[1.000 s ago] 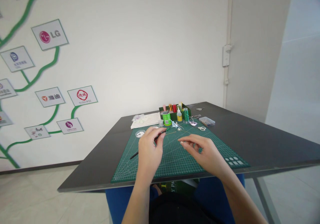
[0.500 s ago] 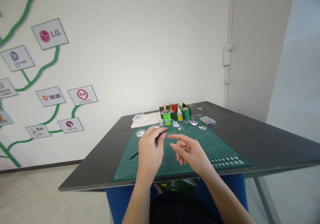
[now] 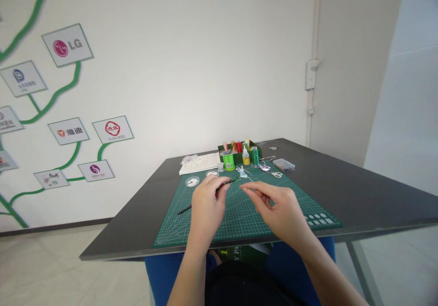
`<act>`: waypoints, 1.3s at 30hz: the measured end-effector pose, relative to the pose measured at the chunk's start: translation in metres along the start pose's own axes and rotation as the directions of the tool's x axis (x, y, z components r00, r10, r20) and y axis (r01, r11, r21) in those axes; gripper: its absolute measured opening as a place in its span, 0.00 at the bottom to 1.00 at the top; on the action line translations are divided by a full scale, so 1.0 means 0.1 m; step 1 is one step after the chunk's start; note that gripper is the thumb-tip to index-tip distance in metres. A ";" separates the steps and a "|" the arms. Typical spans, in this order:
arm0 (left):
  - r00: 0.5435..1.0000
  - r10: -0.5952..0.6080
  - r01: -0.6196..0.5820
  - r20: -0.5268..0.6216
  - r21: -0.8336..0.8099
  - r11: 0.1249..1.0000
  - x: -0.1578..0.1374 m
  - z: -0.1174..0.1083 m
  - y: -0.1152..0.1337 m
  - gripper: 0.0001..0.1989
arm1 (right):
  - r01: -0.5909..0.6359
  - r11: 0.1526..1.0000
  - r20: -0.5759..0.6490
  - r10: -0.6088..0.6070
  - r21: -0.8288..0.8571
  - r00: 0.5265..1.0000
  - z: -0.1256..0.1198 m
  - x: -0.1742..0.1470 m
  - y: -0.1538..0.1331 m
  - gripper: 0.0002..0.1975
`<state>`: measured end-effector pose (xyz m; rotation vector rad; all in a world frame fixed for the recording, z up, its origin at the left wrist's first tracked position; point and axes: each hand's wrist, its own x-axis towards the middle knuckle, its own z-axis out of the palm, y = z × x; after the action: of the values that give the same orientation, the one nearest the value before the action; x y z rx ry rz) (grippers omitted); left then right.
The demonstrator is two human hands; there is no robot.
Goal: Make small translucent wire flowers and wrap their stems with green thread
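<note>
My left hand [image 3: 208, 205] is closed in a pinch round a thin dark stick [image 3: 222, 186]. The stick slants up to the right and has green at its upper end; a dark length in line with it shows at the hand's left side. To the right, my right hand [image 3: 273, 203] pinches thumb and forefinger together just apart from the green end. Whatever lies between those fingertips is too fine to make out. Beyond the hands, a pale blue-white ornament [image 3: 242, 172] with thin wires lies on the green cutting mat [image 3: 236, 219].
Behind stand a green can [image 3: 228, 161], a glue bottle [image 3: 245, 156], a green tube [image 3: 254, 155] and a box of thread spools [image 3: 239, 147]. Small scissors [image 3: 276, 174] and a clear case [image 3: 284, 164] lie right. Round dishes [image 3: 192, 182] and white sheets [image 3: 200, 163] are left.
My right hand has gone from a stretched forefinger to a pinch and moved slightly right. My left hand keeps the stick in nearly the same place.
</note>
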<state>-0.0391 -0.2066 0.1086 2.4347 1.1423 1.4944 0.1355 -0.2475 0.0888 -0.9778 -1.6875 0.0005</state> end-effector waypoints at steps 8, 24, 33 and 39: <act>0.996 -0.014 0.013 0.082 0.012 1.000 -0.02 -0.01 0.03 0.08 | 0.362 0.872 0.154 -0.329 -0.330 0.932 -0.20 0.29 -0.01 0.13; 0.985 0.035 -0.028 0.167 -0.045 0.999 -0.03 -0.04 0.07 0.08 | 0.513 0.819 0.482 -0.351 -0.257 0.802 -0.32 0.86 0.02 0.11; 0.981 0.041 -0.033 0.190 -0.045 0.998 -0.03 -0.04 0.07 0.08 | 0.502 0.838 0.605 -0.290 -0.213 0.742 -0.27 1.04 0.05 0.12; 0.983 0.052 -0.043 0.177 -0.059 0.997 -0.04 -0.05 0.07 0.08 | 0.460 0.870 0.637 -0.253 -0.180 0.728 -0.23 1.11 0.09 0.12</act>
<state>-0.0399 -0.2157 0.1112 2.5153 1.0026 1.2690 0.1566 -0.1864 0.1824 -0.9198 -2.5204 -0.2695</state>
